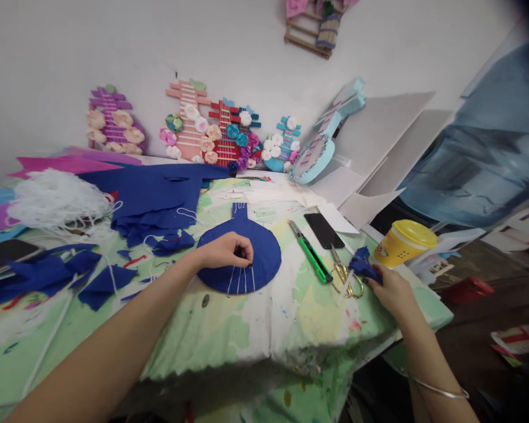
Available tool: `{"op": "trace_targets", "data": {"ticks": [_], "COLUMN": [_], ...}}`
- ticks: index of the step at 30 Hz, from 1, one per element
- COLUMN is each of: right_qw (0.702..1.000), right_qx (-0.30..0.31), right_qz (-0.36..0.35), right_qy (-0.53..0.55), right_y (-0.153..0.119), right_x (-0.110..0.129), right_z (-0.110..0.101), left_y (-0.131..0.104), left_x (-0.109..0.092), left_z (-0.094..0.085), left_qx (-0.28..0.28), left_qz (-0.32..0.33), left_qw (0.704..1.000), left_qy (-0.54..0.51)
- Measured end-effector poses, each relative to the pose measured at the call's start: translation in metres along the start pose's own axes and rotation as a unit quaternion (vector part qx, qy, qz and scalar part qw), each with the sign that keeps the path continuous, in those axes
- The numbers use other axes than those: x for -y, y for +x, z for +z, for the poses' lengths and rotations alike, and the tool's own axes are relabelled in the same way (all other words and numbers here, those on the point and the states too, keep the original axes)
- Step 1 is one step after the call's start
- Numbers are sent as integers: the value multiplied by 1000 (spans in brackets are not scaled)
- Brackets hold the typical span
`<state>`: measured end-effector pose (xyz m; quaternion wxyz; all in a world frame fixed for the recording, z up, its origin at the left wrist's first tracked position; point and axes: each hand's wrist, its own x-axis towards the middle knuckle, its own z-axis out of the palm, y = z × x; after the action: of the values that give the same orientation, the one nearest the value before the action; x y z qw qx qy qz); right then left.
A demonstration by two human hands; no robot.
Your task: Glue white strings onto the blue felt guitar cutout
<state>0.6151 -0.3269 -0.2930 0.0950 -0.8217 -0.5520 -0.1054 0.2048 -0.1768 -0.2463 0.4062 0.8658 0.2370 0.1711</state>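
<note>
A round dark blue piece with a short neck at its far side lies on the table, and white strings run over its near part. My left hand rests on it with fingers curled together near the strings; whatever they pinch is too small to make out. Over at the right, my right hand is closed on a crumpled dark blue piece. Beside that piece are gold-handled scissors. A green utility knife and a black phone lie between the two hands.
White string is heaped at the left, near blue sheets and scraps. A yellow tub stands at the right. Decorated instrument shapes lean against the wall. The table's cloth-covered front edge is close by.
</note>
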Motion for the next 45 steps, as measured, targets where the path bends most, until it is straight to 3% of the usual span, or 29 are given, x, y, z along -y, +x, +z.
{"op": "trace_targets", "data": {"ticks": [5,9,12,15,19,21,24,27,34,45], "right_qw": [996,963,909,869,781,762,791,816,822,818], "right_qx": [-78,-117,-82,-41,72,132,192,209,264,285], "right_qz": [1,27,41,50,-21,-58,-101,-134,-123,-125], "right_qy": [53,242,406,491,620,632,572,522,490,484], "right_y": [-20,-36,-42,-46,-53,-55,-55,-55,-63,-62], "right_x": [9,23,40,64,105,121,133,135,140,147], "right_z": [-15,-36,-51,-59,-63,-64,-62,-54,-39,-38], "left_y": [-3,-2,-2,-1,-2,-3,-4,-6,-7,-6], "left_x": [4,6,6,7,5,4,4,6,8,12], "left_z": [6,10,10,10,11,11,11,10,9,6], "left_qx": [-38,-53,-55,-59,-69,-71,-73,-74,-72,-53], "left_qz": [19,27,18,10,8,16,21,27,45,52], "left_qw": [999,998,998,998,997,997,997,997,996,997], "left_qy": [-9,2,-2,-8,-23,-31,-25,-13,-7,-1]}}
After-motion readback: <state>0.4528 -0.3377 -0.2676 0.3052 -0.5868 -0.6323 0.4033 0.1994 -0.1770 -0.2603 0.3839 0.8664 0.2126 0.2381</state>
